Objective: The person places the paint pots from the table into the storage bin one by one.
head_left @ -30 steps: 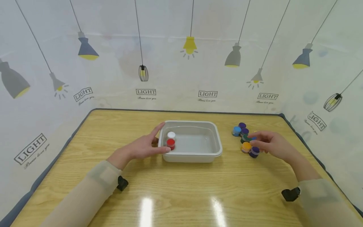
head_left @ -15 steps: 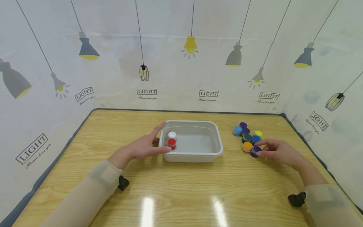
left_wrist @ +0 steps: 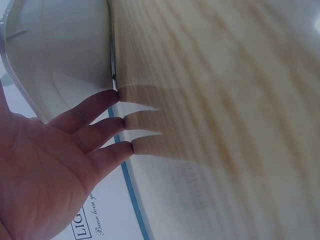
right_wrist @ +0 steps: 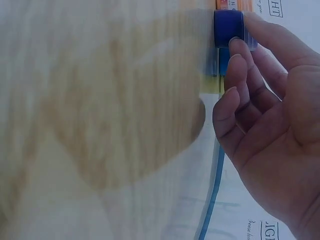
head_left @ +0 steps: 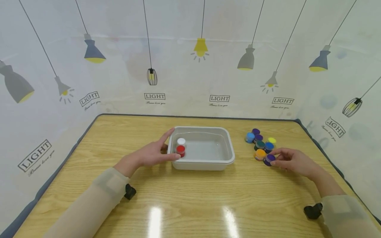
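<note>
My left hand (head_left: 151,154) rests at the left end of a white plastic tray (head_left: 202,166). Its thumb lies on the front rim and its index finger reaches the back corner. In the left wrist view, the other fingers (left_wrist: 102,134) are fairly straight, tips at the tabletop. Inside the tray's left end stand a white-lidded paint jar (head_left: 181,141) and a red paint jar (head_left: 180,151). My right hand (head_left: 294,162) pinches a dark purple paint jar (head_left: 269,160) between thumb and fingertips. This jar appears on the wood, nearest me in its cluster.
Close to the pinched jar are orange (head_left: 260,154), blue (head_left: 269,147), green (head_left: 259,145), yellow (head_left: 271,141) and light blue (head_left: 249,137) jars. Two more purple jars (head_left: 258,138) stand behind. A patterned cloth (head_left: 184,76) walls in the wooden table (head_left: 190,201).
My right hand has drawn back from over the green and blue jars to the front purple jar and taken hold of it. The left hand and tray stay put.
</note>
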Demonstrator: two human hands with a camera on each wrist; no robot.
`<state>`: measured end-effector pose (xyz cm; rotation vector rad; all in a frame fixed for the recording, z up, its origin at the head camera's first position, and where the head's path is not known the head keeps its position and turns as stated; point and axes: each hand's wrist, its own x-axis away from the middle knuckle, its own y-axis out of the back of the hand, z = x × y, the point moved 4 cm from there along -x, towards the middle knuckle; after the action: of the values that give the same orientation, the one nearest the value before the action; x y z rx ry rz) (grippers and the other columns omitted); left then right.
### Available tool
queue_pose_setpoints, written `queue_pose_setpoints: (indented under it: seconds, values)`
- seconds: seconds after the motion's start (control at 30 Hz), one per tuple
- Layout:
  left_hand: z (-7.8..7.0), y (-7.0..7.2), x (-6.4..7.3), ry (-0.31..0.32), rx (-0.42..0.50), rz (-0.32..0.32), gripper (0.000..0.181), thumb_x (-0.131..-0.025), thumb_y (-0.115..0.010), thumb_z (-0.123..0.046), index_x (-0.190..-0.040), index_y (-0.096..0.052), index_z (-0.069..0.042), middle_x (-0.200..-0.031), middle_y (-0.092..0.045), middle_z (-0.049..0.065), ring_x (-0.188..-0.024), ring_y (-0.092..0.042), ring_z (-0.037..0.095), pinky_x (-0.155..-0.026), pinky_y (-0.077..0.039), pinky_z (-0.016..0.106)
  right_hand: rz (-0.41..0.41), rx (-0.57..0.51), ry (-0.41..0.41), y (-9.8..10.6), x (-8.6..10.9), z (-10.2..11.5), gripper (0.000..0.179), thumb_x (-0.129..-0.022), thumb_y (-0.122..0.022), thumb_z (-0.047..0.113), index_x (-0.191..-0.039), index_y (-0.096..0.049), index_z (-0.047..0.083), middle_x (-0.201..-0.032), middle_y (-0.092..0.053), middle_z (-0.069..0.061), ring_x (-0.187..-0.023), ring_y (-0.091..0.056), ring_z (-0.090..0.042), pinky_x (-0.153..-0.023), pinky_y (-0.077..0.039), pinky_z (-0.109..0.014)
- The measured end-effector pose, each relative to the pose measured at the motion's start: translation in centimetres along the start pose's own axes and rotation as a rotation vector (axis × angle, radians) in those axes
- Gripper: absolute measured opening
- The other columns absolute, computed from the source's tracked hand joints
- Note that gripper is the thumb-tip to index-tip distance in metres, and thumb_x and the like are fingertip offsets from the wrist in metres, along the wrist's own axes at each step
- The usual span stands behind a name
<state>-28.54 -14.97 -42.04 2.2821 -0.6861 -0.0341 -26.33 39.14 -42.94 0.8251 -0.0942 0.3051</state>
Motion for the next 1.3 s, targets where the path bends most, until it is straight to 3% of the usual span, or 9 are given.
queue_pose_setpoints:
  seconds: [0.27,0.67,1.07,1.3]
  values:
    - [-0.1,0.0,0.1,0.000,-0.007,0.002,0.115,-0.096,-0.071,-0.073,-0.174,0.009,-0.048,-0.163,-0.058,0.017,-0.149,-0.058,0.035,-0.124,-0.043,0.063,-0.026,0.017,0.048,0.5,0.9,1.1,0.045,-0.106,-0.076,0.036,-0.142,-0.067,0.010,-0.104,-0.072,-0.010,-0.078,-0.065,-0.024,-0.065,-0.055,-0.033]
    - [0.1,0.1,0.0,0.003,-0.005,0.002,0.115,-0.096,-0.071,-0.073,-0.174,0.010,-0.047,-0.164,-0.057,0.019,-0.151,-0.056,0.037,-0.127,-0.039,0.064,-0.129,-0.005,0.183,0.5,0.9,5.3,0.037,-0.107,-0.075,0.030,-0.137,-0.070,0.009,-0.100,-0.073,-0.003,-0.078,-0.064,-0.024,-0.066,-0.056,-0.033]
    - [-0.1,0.1,0.0,0.002,-0.015,0.000,0.115,-0.096,-0.070,-0.073,-0.174,0.009,-0.048,-0.164,-0.057,0.018,-0.151,-0.056,0.038,-0.127,-0.039,0.065,-0.129,-0.018,0.218,0.0,-0.8,9.7,0.039,-0.106,-0.077,0.034,-0.139,-0.070,0.015,-0.104,-0.073,-0.001,-0.086,-0.068,-0.016,-0.073,-0.059,-0.030]
    - [-0.1,0.1,0.0,-0.001,-0.010,0.002,0.115,-0.096,-0.070,-0.074,-0.174,0.009,-0.048,-0.163,-0.058,0.018,-0.150,-0.057,0.037,-0.126,-0.041,0.064,-0.121,-0.026,0.222,-0.7,-1.8,12.8,0.039,-0.103,-0.080,0.038,-0.136,-0.071,0.020,-0.102,-0.073,-0.002,-0.078,-0.063,-0.018,-0.062,-0.051,-0.029]
